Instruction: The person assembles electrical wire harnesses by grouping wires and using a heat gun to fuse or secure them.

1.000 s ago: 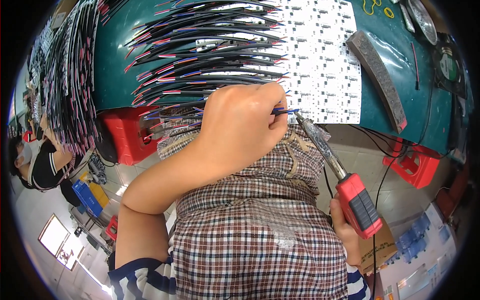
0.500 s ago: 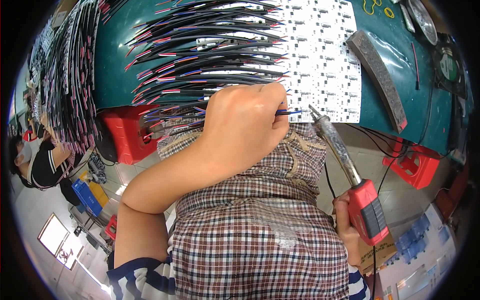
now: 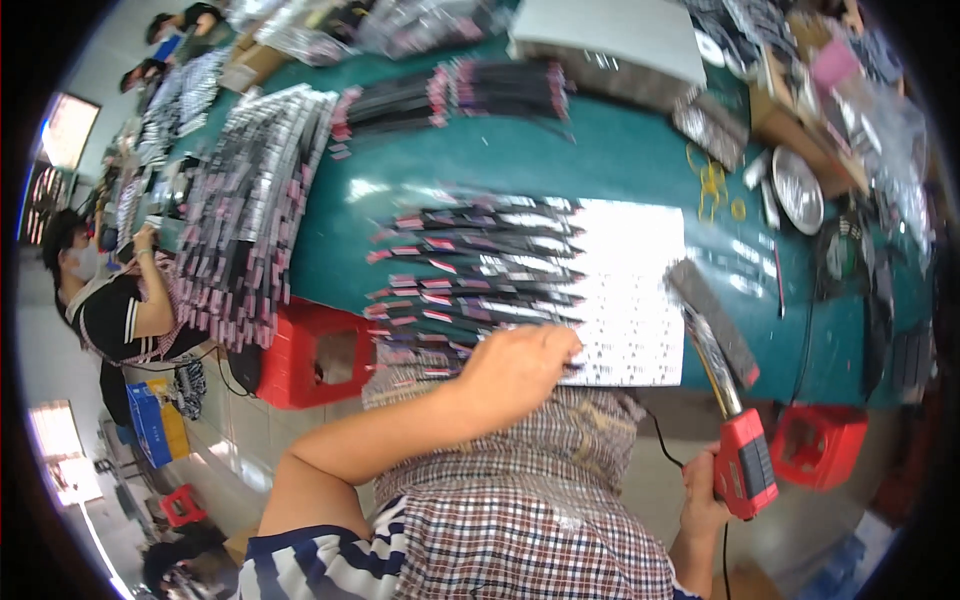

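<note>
My left hand point(image 3: 525, 368) is closed at the near edge of a white circuit board panel point(image 3: 635, 290), pinching the wire end of a black cable; motion blur hides most of that cable. Many black cables point(image 3: 480, 245) with red and blue wire ends lie in rows across the panel's left part. In my right hand point(image 3: 706, 492) is a soldering iron point(image 3: 745, 465) with a red and black handle. Its metal shaft points up and left, and the tip is just right of the panel, by a dark grey bar point(image 3: 715, 320).
Left on the green table point(image 3: 340, 240) lies a big pile of cables point(image 3: 245, 220), with bundles point(image 3: 510, 90) behind. A metal dish point(image 3: 798, 190) and yellow bands point(image 3: 712, 190) sit far right. Red stools point(image 3: 315, 355) stand below the edge. Another person point(image 3: 110, 290) works at left.
The view has shifted, showing more of the far table, and is blurred. The soldering iron's tip has moved away from my left fingers toward the grey bar. Both hands keep their hold.
</note>
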The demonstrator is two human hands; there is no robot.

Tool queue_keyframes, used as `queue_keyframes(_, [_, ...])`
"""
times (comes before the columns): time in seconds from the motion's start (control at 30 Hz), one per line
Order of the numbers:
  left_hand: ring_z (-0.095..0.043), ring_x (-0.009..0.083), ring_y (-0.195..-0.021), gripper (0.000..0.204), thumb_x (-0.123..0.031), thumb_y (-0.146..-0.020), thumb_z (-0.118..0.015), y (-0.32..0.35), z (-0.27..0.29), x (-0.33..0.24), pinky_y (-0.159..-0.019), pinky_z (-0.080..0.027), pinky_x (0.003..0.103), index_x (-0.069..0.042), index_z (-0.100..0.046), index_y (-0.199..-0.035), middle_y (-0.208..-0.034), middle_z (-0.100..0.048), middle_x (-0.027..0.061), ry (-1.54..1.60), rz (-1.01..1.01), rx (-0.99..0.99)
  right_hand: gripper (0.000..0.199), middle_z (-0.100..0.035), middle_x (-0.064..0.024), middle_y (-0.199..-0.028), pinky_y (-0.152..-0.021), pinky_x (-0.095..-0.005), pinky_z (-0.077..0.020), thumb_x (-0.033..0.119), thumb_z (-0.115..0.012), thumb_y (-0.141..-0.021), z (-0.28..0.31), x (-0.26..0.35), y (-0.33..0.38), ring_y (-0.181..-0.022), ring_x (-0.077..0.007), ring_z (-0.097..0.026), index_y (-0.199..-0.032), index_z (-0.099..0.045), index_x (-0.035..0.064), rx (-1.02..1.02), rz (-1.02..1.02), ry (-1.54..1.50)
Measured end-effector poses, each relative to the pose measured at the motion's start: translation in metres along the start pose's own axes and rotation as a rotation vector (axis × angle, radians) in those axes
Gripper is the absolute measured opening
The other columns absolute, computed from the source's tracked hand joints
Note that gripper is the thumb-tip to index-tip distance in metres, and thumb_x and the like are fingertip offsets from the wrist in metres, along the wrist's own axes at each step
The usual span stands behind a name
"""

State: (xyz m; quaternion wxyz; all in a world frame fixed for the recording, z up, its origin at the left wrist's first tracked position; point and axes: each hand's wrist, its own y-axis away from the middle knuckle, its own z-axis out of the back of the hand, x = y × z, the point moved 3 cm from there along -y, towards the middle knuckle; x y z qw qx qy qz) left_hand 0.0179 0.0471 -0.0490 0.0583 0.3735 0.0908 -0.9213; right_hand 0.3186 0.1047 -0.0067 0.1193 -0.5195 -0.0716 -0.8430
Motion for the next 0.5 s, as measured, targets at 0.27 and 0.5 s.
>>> queue_keyframes(0.27, [-0.046,0.0069,-0.06,0.011,-0.012,-0.101,-0.063,-0.044,0.158,0.001,-0.056,-0.038,0.024,-0.003,-0.068,-0.099,-0.071,-0.056,-0.0046,0.357,-0.063,-0.826,0.012,-0.054,-0.0012,-0.073,-0.049,-0.0205,-0.0366,0.004,-0.058,-0.101,0.016,0.027,-0.057,-0.051,-0.0036,-0.04,-0.111,-0.057,-0.0017,-0.142,0.244,-0.106])
queue_keyframes(0.5, [-0.038,0.0013,-0.06,0.019,-0.019,-0.094,-0.075,-0.048,0.156,0.186,-0.054,-0.031,0.022,-0.005,-0.062,-0.095,-0.071,-0.052,-0.0089,0.362,0.09,-1.099,0.014,-0.058,-0.0029,-0.081,-0.047,-0.0199,-0.0358,0.008,-0.061,-0.101,0.03,0.035,-0.069,-0.053,-0.004,-0.046,-0.11,-0.059,-0.002,-0.181,0.355,0.05])
